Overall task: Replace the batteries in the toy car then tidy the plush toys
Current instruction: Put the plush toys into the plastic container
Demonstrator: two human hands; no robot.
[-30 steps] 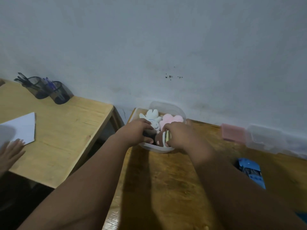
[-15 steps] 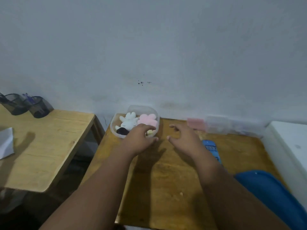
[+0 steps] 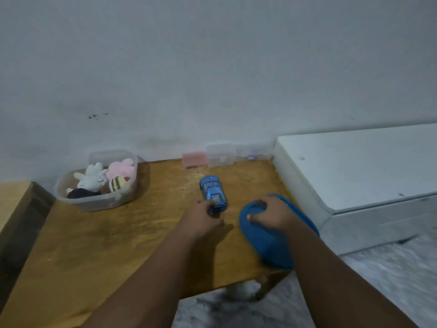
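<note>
The blue toy car [image 3: 212, 192] stands on the wooden table [image 3: 118, 245], nose toward the wall. My left hand [image 3: 203, 216] is at its near end, fingers curled onto the car's rear. My right hand [image 3: 272, 213] rests on a blue oval dish [image 3: 267, 247] at the table's right edge, its fingers curled over the dish's far rim. At the back left, a clear plastic tub [image 3: 99, 202] holds the plush toys: a white bunny [image 3: 91, 179], a pink one [image 3: 120, 169], a striped one [image 3: 118, 183] and a dark one [image 3: 81, 193].
A pink box [image 3: 194, 158] and clear plastic boxes [image 3: 222, 155] line the wall behind the car. A white cabinet [image 3: 354, 174] stands close against the table's right side. A second wooden table [image 3: 14, 197] is at the left. Marbled floor [image 3: 236, 308] shows below.
Both hands left the plush tub and moved right. The left hand reached the toy car and the right hand came down on the blue dish. The view swung right.
</note>
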